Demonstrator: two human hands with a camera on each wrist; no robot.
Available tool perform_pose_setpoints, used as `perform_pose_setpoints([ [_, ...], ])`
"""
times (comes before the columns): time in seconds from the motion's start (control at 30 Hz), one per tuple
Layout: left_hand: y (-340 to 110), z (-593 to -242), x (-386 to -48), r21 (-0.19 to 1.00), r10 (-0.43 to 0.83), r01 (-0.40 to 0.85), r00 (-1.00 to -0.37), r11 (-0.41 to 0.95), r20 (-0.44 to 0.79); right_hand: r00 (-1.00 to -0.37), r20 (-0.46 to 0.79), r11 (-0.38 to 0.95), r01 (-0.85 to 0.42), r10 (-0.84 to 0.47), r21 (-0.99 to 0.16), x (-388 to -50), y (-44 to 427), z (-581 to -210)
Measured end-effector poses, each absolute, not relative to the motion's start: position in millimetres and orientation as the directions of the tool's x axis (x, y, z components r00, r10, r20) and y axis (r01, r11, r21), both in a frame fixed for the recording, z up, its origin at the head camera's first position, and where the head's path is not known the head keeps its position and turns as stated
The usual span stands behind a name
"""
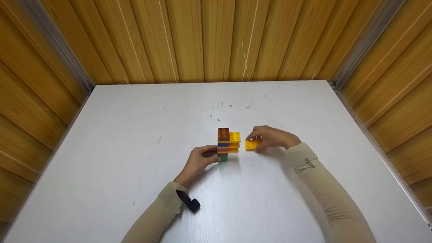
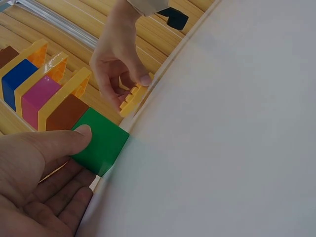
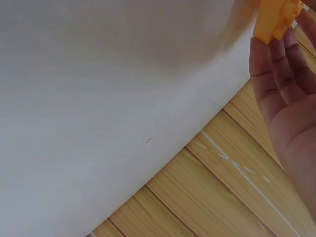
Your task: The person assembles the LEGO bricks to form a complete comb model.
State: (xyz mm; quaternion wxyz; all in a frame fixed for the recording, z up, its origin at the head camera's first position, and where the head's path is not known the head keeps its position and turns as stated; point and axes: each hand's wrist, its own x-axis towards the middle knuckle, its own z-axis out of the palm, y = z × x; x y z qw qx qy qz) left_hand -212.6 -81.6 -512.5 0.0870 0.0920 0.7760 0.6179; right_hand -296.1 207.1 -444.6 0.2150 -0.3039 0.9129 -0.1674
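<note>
A tower of toy building bricks (image 1: 223, 135) stands upright on the white table. It has a green brick (image 2: 101, 140) at the bottom, then brown, pink, blue and brown bricks, with flat yellow bricks between them jutting out to the right. My left hand (image 1: 199, 160) grips the tower low down from the left, its thumb on the green brick. To the right of the tower, my right hand (image 1: 271, 137) pinches a flat yellow brick (image 1: 250, 145), studs up, apart from the tower. The right wrist view shows only part of this yellow brick (image 3: 270, 19), at the fingertips.
The white table (image 1: 111, 141) carries small dark marks (image 1: 218, 119) beyond the tower. Wood-look panel walls (image 1: 189, 40) rise at its back and sides. A black strap (image 1: 189, 201) hangs at the left sleeve cuff.
</note>
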Motion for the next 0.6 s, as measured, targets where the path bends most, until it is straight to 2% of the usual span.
perform_pose_setpoints([
  [0.4, -82.2, -514.1, -213.6, 0.976, 0.253, 0.045, -0.967, 0.212, -0.01, -0.713, -0.188, 0.697, -0.534, -0.675, -0.478, -301.2, 209.2, -419.2],
  [0.6, -81.2, -483.5, -197.5, 0.976, 0.269, 0.072, -0.963, 0.205, 0.014, -0.708, -0.149, 0.669, -0.545, -0.69, -0.506, -300.8, 210.1, -405.4],
])
